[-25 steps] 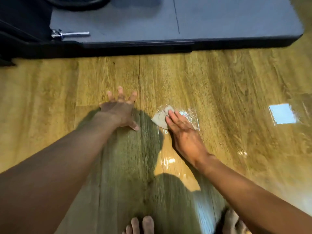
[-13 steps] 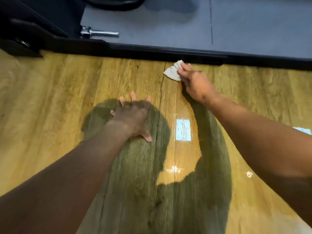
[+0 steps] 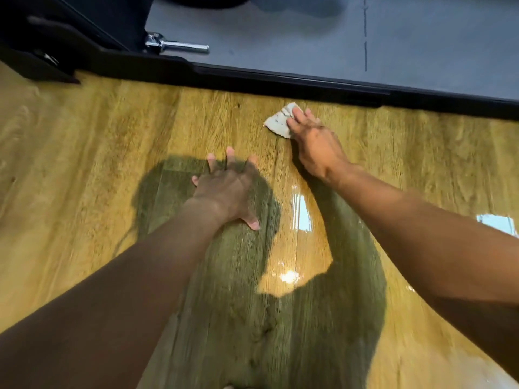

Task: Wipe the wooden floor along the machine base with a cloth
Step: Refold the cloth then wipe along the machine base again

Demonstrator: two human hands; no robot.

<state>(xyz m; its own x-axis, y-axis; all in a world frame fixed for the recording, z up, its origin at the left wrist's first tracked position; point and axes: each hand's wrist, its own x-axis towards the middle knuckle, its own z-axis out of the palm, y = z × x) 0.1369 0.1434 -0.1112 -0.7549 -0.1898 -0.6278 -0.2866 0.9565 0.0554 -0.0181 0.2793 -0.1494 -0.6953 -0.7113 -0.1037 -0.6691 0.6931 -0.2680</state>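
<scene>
Right hand [image 3: 314,141], fingers extended and flat, presses the cloth [image 3: 278,122] onto the wooden floor [image 3: 84,141] just beside the black machine base [image 3: 280,80], on the strip to be wiped. Left hand [image 3: 227,189], fingers spread and holding nothing, rests palm-down on the floor, apparently bracing the forward lean.

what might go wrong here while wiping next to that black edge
1. The cloth is small, pressed only at one edge by straight fingers of the right hand; it may slip free near the machine base.
2. The left hand rests flat on the wooden floor beside a glossy patch; if wet, it might slide.
</scene>
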